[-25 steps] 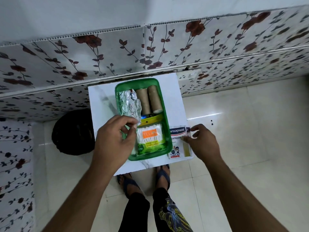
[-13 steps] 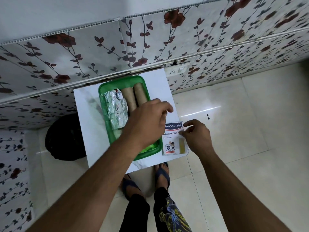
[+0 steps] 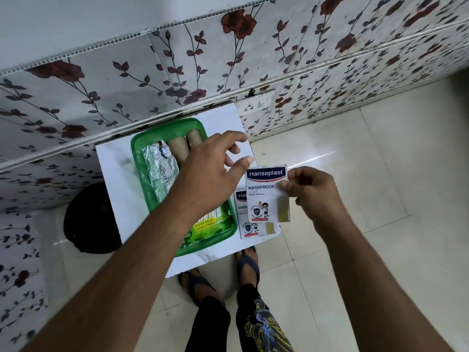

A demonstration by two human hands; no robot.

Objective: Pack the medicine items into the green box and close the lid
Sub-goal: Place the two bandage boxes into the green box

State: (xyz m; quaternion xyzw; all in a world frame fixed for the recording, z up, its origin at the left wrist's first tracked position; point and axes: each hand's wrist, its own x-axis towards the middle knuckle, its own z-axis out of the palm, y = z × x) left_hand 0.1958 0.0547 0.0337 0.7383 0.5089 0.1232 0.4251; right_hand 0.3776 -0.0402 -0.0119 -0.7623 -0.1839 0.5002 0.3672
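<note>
The green box point(image 3: 142, 174) lies open on a small white table point(image 3: 114, 179). Inside it are a foil blister pack point(image 3: 161, 171), two brown bandage rolls point(image 3: 182, 143) and a cotton swab pack point(image 3: 206, 224). My right hand point(image 3: 309, 191) is shut on a Hansaplast plaster packet point(image 3: 266, 196), lifted just right of the box. A second Hansaplast packet point(image 3: 247, 224) lies on the table underneath. My left hand point(image 3: 215, 171) hovers over the box with fingers apart, its thumb near the held packet's top left corner. No lid is in view.
The table stands against a floral-patterned wall with a white socket plate point(image 3: 256, 105). A black round object point(image 3: 88, 219) sits on the floor to the table's left. My feet in sandals point(image 3: 223, 273) stand on the pale tiled floor below the table's front edge.
My right hand has lifted one Hansaplast packet off the table, uncovering a second one below. My left hand moved from the swab pack rightward across the box toward the packet.
</note>
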